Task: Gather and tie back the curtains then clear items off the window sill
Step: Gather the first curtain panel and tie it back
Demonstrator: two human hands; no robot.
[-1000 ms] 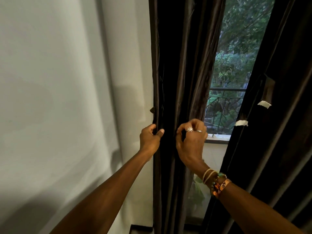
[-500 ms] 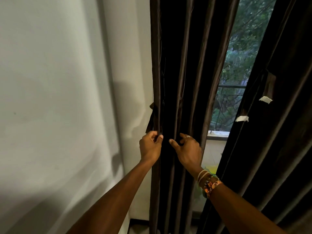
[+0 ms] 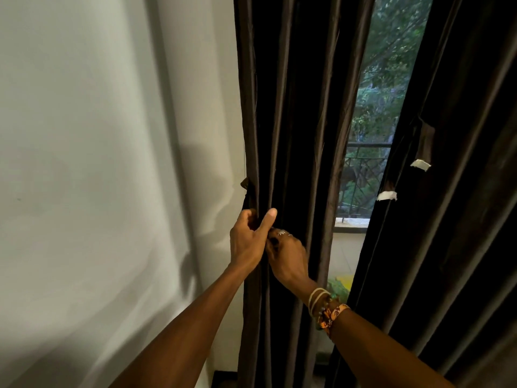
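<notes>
Left hand [image 3: 248, 243] grips edge of gathered dark brown fabric curtain [image 3: 296, 130], thumb raised; right hand [image 3: 289, 254] touching it, fingers curled, grip hidden.

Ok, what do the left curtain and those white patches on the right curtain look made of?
Left curtain: dark brown woven fabric, slightly satiny, going by soft highlights running down its folds. White patches: matte, ragged-edged, possibly tape or hook-and-loop strips; too small to tell.
</notes>
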